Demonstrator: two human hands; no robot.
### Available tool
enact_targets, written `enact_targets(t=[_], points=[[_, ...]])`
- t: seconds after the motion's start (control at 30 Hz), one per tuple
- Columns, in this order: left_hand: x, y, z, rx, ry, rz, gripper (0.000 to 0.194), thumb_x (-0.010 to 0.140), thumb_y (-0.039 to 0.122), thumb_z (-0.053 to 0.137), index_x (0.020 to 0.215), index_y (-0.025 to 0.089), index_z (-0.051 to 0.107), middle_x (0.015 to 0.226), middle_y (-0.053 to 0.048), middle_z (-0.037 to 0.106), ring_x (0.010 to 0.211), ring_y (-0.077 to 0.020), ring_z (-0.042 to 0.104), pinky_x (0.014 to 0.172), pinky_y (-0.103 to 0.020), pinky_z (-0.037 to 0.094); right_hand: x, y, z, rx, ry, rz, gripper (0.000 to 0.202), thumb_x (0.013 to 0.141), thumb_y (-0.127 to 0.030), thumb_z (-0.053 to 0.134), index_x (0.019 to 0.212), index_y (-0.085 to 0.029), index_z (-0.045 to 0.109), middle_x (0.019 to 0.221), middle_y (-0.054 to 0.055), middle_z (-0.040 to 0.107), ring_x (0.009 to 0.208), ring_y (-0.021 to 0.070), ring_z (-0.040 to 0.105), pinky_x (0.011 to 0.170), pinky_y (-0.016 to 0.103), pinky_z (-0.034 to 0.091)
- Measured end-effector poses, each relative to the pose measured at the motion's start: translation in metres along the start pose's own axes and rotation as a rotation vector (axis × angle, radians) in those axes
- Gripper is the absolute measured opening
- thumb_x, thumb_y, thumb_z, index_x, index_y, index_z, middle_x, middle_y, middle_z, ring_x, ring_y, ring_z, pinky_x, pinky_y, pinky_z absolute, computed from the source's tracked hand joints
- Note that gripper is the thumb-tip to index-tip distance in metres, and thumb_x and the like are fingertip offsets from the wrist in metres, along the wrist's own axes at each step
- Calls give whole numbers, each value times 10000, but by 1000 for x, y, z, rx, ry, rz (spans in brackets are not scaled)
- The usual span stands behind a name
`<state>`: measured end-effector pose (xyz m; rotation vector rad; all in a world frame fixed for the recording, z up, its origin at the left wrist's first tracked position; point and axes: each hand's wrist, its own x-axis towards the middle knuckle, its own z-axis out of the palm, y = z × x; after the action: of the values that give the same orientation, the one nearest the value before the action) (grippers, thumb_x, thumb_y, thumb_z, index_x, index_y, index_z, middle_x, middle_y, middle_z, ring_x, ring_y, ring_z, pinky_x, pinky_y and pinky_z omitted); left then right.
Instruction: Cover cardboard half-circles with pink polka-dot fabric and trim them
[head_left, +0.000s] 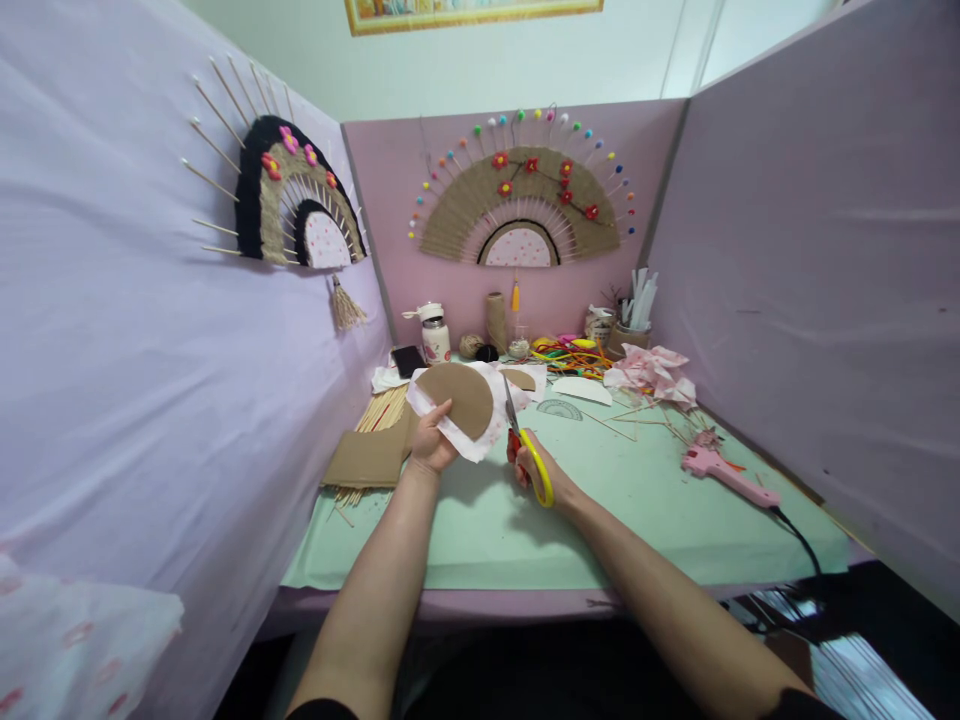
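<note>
My left hand [435,442] grips the lower left edge of a brown cardboard half-disc [457,395] backed by pink-dotted white fabric [480,448]. The fabric sticks out past the curved edge of the card. In my right hand [529,465] is a pair of scissors [537,470] with one yellow and one red handle, blades pointing up and away from me. The blades stand beside the right edge of the fabric; whether they touch it I cannot tell. Behind them lies a smaller cardboard piece [519,380] on more of the same fabric.
Cardboard sheets [361,460] lie over thin sticks at the left. A pink glue gun [727,476] with a cord rests at the right. Farther back are a protractor [559,410], crumpled fabric [652,374] and a white bottle [436,340]. Decorated fans [450,215] hang on the walls.
</note>
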<state>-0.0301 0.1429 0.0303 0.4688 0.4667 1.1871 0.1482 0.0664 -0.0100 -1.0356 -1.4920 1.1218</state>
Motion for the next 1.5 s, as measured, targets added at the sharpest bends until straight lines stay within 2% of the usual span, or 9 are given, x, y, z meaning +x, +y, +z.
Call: enact_targets(t=[0.23,0.53,0.8,1.03,1.2,1.5], points=[[-2,-1,4,-9,7,-28,298,824,138,504,1090,121,639,1003,-126,759,1141,-295,644,1103,-507,395,-1,-2,0,-15,-1,0,606,755,-835,407,842,-235,394,570,-69,422,471,110,396,476,248,334],[-2,-2,3,13,3,-29,347,803,155,529,1133,117,631,1051,-135,748,1148,-305,638,1099,-519,394,-3,-5,2,-5,22,3,558,779,-797,417,821,-241,386,557,-70,402,455,105,371,448,241,299],[-2,-2,3,12,-8,-35,354,824,155,502,1155,122,622,1049,-128,750,1147,-301,640,1095,-515,401,0,6,1,10,49,17,548,778,-792,437,842,-251,376,567,-76,400,434,101,349,420,249,286],[-3,-2,6,-7,-10,-32,242,845,140,496,1024,128,658,947,-116,767,1153,-290,637,1117,-503,379,2,16,0,18,88,26,522,801,-760,457,820,-246,369,627,-69,398,445,88,377,403,231,313],[-3,-3,5,-2,-41,-46,241,843,151,502,1016,117,666,946,-126,765,1178,-299,620,1127,-504,364,3,19,0,27,100,34,497,820,-732,461,810,-246,358,631,-69,408,429,82,373,380,218,294],[-4,-5,8,-10,-20,-55,258,874,153,458,1023,116,665,934,-122,767,1145,-284,642,1123,-507,364,1,13,0,28,80,6,567,760,-793,461,860,-238,396,591,-74,414,456,97,379,439,237,322]])
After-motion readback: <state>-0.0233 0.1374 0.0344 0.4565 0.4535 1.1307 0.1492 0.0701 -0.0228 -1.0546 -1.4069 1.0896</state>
